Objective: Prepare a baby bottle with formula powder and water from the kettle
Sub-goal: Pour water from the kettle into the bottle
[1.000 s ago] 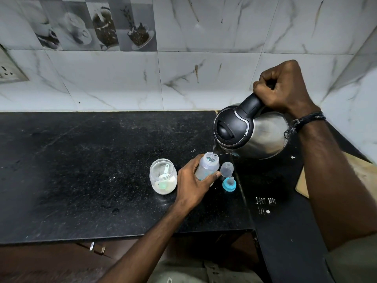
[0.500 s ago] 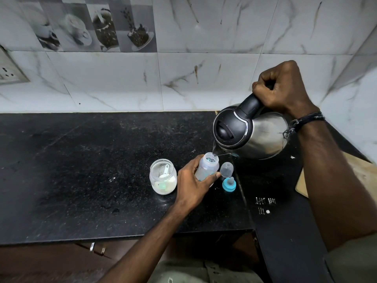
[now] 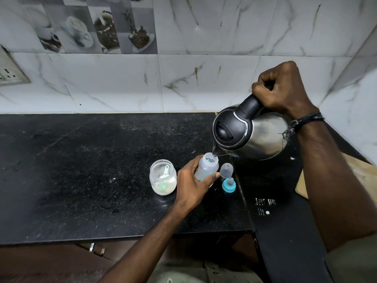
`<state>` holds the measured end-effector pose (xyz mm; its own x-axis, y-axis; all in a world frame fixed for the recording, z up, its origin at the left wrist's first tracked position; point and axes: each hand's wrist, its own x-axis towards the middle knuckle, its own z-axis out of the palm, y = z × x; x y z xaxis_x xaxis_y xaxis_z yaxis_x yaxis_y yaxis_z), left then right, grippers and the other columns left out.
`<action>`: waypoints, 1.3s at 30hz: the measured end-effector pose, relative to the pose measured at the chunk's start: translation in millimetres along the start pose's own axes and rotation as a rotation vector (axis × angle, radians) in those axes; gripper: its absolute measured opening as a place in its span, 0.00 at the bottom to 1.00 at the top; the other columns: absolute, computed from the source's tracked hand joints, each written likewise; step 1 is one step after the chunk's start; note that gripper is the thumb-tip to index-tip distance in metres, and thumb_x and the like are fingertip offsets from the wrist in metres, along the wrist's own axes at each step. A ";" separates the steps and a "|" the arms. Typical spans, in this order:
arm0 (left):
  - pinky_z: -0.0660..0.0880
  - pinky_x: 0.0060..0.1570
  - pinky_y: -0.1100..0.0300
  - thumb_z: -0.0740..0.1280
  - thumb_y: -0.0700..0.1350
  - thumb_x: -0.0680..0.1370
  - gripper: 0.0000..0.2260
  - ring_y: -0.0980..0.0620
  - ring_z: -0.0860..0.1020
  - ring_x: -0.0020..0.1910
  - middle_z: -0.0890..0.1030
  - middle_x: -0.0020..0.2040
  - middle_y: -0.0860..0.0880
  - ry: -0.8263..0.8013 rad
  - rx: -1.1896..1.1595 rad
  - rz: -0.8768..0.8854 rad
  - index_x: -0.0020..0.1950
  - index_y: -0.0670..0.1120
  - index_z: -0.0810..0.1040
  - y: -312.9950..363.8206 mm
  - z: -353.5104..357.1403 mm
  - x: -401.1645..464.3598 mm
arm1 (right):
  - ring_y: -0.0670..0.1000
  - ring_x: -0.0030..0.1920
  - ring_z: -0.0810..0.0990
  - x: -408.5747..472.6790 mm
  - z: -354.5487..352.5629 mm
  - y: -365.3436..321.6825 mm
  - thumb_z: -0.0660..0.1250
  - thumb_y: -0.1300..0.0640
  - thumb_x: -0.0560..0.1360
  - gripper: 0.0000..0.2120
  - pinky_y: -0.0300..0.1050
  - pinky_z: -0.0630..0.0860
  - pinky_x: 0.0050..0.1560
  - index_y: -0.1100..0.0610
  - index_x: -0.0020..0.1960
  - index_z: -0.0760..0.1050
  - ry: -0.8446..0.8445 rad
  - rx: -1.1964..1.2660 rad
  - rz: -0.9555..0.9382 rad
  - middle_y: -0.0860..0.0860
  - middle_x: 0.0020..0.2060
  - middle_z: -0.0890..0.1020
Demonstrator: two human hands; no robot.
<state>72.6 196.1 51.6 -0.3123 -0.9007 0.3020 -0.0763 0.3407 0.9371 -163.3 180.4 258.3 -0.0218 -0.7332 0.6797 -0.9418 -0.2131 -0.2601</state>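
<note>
A clear baby bottle (image 3: 207, 165) stands open on the black counter (image 3: 81, 170), and my left hand (image 3: 192, 185) grips its side. My right hand (image 3: 282, 89) grips the black handle of a steel kettle (image 3: 263, 135), which is tilted with its spout just above the bottle's mouth; a thin stream of water runs into the bottle. Left of the bottle stands an open glass jar (image 3: 163, 177) with white formula powder and a scoop inside. The clear cap (image 3: 226, 170) and the blue-ringed teat (image 3: 229, 185) lie just right of the bottle.
A marble-tiled wall (image 3: 183, 82) runs behind the counter, with a socket plate (image 3: 10, 72) at far left. A wooden board (image 3: 363, 176) lies at the right behind my right arm. The counter's front edge is near my body, with a cabinet handle (image 3: 97, 249) below it.
Almost nothing has moved. The kettle stays tilted over the bottle and water keeps running in; both hands keep their holds.
</note>
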 end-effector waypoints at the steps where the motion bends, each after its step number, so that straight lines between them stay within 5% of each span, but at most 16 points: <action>1: 0.82 0.57 0.52 0.80 0.52 0.71 0.21 0.58 0.83 0.57 0.86 0.56 0.57 -0.001 0.001 0.000 0.62 0.59 0.79 -0.4 0.2 -0.3 | 0.56 0.24 0.64 -0.3 -0.1 -0.4 0.62 0.53 0.65 0.14 0.42 0.58 0.30 0.48 0.24 0.63 -0.002 0.003 0.002 0.52 0.19 0.61; 13: 0.81 0.56 0.57 0.80 0.51 0.71 0.22 0.59 0.83 0.57 0.86 0.57 0.57 -0.009 -0.015 -0.010 0.64 0.52 0.81 -0.3 0.4 -1.0 | 0.56 0.24 0.64 -1.4 -4.5 -1.8 0.62 0.53 0.66 0.14 0.41 0.58 0.30 0.48 0.23 0.63 0.004 0.006 0.000 0.52 0.19 0.62; 20: 0.79 0.53 0.65 0.81 0.47 0.72 0.19 0.60 0.83 0.54 0.86 0.54 0.58 -0.022 -0.026 0.005 0.60 0.57 0.81 3.1 -2.7 -2.5 | 0.58 0.24 0.64 -1.9 -3.7 -3.7 0.63 0.53 0.66 0.14 0.42 0.58 0.30 0.48 0.23 0.62 0.003 0.002 -0.007 0.52 0.19 0.61; 28: 0.81 0.55 0.61 0.81 0.48 0.72 0.20 0.61 0.83 0.56 0.85 0.54 0.60 -0.018 -0.025 0.002 0.61 0.57 0.80 0.6 -2.7 -4.3 | 0.64 0.25 0.66 -3.3 -3.0 -4.7 0.63 0.53 0.66 0.13 0.43 0.59 0.29 0.53 0.24 0.66 -0.012 -0.023 -0.005 0.57 0.20 0.62; 39: 0.78 0.55 0.65 0.81 0.48 0.72 0.22 0.61 0.82 0.57 0.85 0.57 0.57 -0.027 -0.024 0.004 0.63 0.54 0.81 -2.7 -1.4 -4.2 | 0.55 0.25 0.62 -4.6 -5.3 -5.2 0.62 0.53 0.66 0.13 0.43 0.59 0.29 0.52 0.24 0.65 -0.007 -0.005 0.015 0.55 0.20 0.61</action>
<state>75.5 198.5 48.1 -0.3383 -0.8916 0.3011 -0.0520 0.3372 0.9400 -160.1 188.2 260.2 -0.0331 -0.7408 0.6709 -0.9430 -0.1992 -0.2666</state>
